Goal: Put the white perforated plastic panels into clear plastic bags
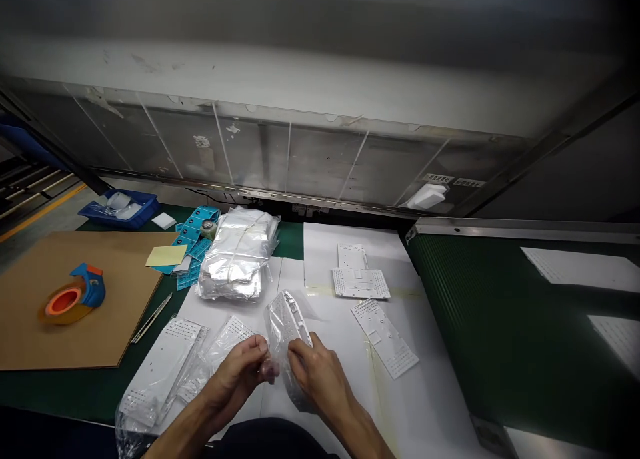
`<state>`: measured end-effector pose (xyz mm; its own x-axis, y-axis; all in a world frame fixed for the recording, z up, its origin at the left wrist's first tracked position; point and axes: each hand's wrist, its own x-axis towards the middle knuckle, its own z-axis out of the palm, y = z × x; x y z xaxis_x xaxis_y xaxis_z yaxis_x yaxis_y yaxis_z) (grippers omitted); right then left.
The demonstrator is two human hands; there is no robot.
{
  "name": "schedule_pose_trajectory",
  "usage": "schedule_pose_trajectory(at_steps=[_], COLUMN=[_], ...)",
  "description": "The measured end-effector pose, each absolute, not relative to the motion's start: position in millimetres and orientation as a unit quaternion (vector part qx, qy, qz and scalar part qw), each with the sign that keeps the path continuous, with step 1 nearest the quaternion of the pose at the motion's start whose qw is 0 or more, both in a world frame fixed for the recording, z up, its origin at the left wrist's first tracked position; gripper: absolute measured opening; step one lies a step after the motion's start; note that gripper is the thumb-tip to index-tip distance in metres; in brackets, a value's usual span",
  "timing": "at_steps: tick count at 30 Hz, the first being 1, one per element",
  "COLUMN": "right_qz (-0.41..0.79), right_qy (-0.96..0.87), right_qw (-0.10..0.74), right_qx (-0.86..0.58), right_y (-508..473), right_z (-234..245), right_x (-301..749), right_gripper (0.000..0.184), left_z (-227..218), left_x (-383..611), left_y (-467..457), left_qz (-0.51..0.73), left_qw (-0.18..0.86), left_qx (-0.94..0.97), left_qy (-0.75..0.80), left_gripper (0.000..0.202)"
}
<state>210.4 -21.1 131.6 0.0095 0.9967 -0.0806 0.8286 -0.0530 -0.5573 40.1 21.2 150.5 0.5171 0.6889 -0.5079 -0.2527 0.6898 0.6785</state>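
Fingers of the right hand (320, 374) are clamped on a white panel (299, 318), tilted on edge, just before and right of the bundle of plastic bags (240, 249). A clear bag (278, 322) covers at least part of it; the left hand (240, 367) pinches that bag, fingertips together. Loose panels (361, 283) lie right of the bundle, a tape dispenser (93, 287) left of it.
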Motion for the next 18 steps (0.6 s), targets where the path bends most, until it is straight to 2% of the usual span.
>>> schedule_pose_trajectory(at_steps=[3, 7, 10, 12, 15, 18], right_qz=[0.265, 0.361, 0.414, 0.426, 0.405, 0.395], right_qy=[-0.64, -0.517, -0.396, -0.32, -0.193, -0.085], right_qw=[0.202, 0.267, 0.319, 0.355, 0.426, 0.51], right_qx=[-0.692, -0.729, -0.754, -0.768, -0.786, -0.759], right_y=[-22, -32, -49, -65, -93, -117], right_z=[135, 138, 137, 136, 136, 136], right_x=[218, 246, 274, 293, 319, 330], right_gripper=[0.024, 0.022, 0.029, 0.038, 0.051, 0.054], left_z=[152, 157, 160, 159, 149, 139], left_x=[37, 32, 36, 43, 57, 73], left_y=[29, 35, 38, 40, 47, 54], left_qz=[0.286, 0.25, 0.238, 0.25, 0.302, 0.314], left_qw=[0.853, 0.845, 0.82, 0.777, 0.641, 0.526], left_qx=[0.238, 0.315, 0.374, 0.424, 0.531, 0.613], left_qy=[0.365, 0.352, 0.361, 0.393, 0.465, 0.499], left_gripper=[0.014, 0.039, 0.045, 0.047, 0.049, 0.037])
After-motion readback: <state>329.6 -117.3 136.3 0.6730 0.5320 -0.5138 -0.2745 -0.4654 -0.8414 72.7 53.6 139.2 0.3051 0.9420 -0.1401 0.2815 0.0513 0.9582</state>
